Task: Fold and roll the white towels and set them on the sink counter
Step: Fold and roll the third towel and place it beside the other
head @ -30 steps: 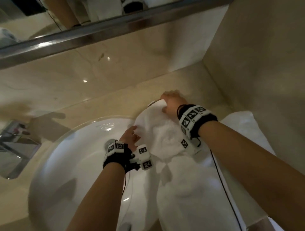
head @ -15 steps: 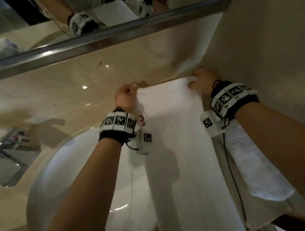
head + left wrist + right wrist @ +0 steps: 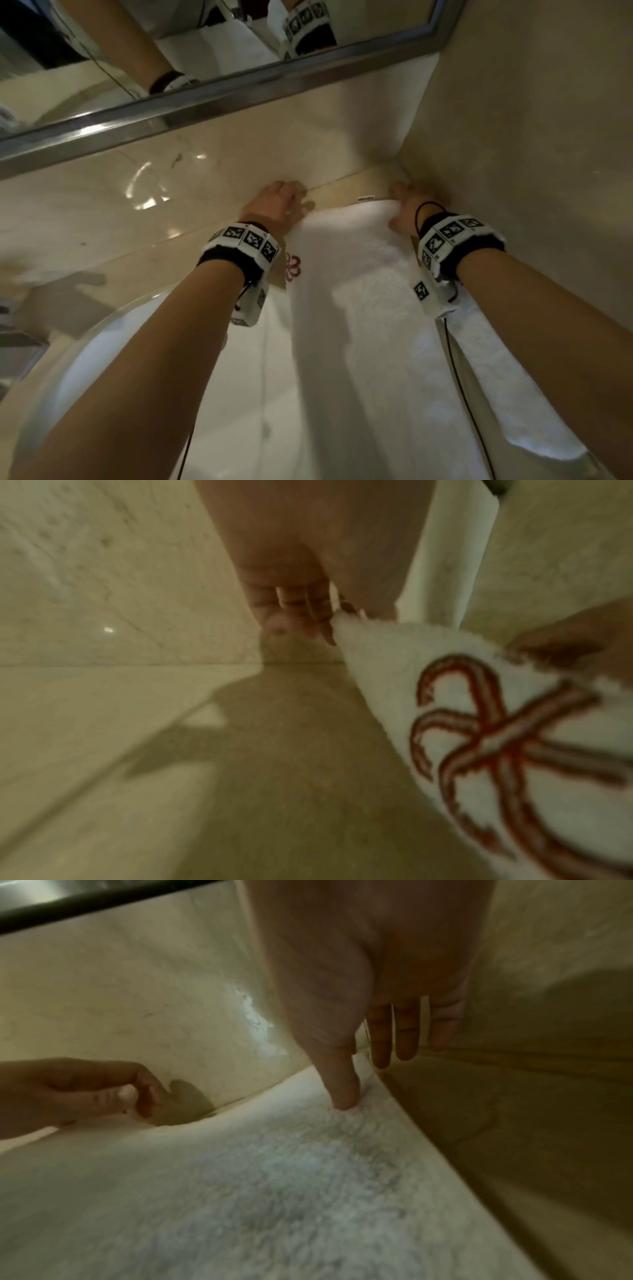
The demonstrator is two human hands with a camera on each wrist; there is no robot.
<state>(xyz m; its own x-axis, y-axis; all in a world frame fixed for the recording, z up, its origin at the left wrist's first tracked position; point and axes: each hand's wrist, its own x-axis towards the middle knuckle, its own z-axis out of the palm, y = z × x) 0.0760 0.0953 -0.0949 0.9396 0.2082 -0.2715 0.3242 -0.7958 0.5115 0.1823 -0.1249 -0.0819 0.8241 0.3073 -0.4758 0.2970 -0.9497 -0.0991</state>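
Note:
A white towel lies lengthwise across the beige counter, its far edge close to the back wall. A red embroidered emblem shows on its left edge, large in the left wrist view. My left hand holds the far left corner, thumb on top and fingers past the edge. My right hand holds the far right corner: the thumb digs into the pile, three fingers point straight beyond the edge and the index is hidden. A second white towel lies under my right forearm.
The white sink basin sits at the lower left, partly under the towel. A side wall closes the right, right next to my right hand. A metal-framed mirror runs above the backsplash. Part of a metal fitting shows at the left edge.
The towel was bunched by the basin, then lifted and stretched out by its far corners. Both hands have now moved forward and down, laying the far edge near the back wall.

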